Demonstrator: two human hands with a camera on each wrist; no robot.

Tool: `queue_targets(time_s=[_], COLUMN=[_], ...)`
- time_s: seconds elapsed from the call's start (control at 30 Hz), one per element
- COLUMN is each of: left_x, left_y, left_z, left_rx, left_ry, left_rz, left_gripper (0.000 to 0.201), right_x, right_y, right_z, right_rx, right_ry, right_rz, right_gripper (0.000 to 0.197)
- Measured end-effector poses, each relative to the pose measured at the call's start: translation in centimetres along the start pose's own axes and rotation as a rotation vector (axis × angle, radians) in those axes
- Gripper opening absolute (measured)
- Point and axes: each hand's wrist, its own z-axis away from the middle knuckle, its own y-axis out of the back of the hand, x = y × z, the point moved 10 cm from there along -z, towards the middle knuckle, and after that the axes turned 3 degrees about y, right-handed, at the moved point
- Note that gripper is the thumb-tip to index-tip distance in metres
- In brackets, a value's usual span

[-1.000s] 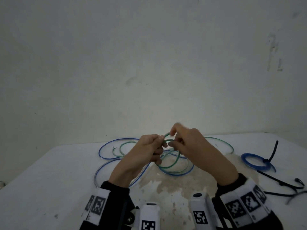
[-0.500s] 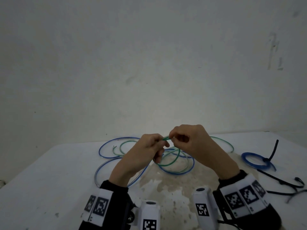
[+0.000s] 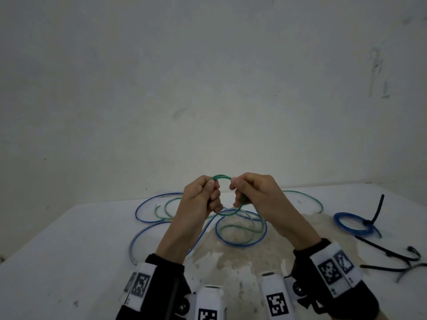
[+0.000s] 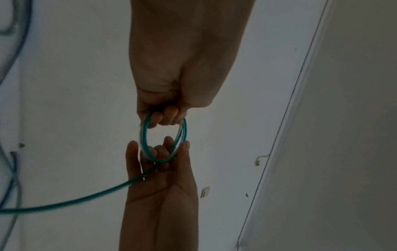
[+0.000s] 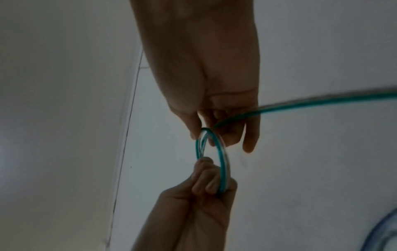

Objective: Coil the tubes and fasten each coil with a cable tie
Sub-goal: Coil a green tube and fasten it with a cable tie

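Green translucent plastic tube [image 3: 221, 177] is pinched into a small coil above the white table [image 3: 69, 245] by left hand [image 3: 199, 197] and right hand [image 3: 254, 195]; loose blue tube [image 3: 240, 243], tied blue coil [image 3: 353, 224] and black cable ties [image 3: 388, 251] lie around. Left wrist view: both hands curl on the loop [image 4: 163, 139], its tail blurred. Right wrist view: fingers [image 5: 206, 178] hide part of it.

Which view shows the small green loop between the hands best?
Left wrist: the green loop shows as a near-whole oval with its doubled strands. Right wrist shows it narrower, partly behind fingers. Head shows only its top arc between both hands.
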Motion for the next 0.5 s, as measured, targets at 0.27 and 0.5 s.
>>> queue_targets(time_s=[0.27, 0.5], left_x=[1.6, -0.3], left_y=[0.0, -0.6], left_z=[0.5, 1.3], left_rx=[-0.106, -0.204], left_ry=[-0.055, 0.181], left_rz=[-0.242, -0.248], left_gripper=[0.023, 0.029], right_x=[-3.5, -3.2], right_y=[0.4, -2.6], right_z=[0.6, 1.0], right_rx=[0.062, -0.121], right_ry=[0.328, 0.401], right_rz=[0.261, 0.444], right_gripper=[0.017, 0.017])
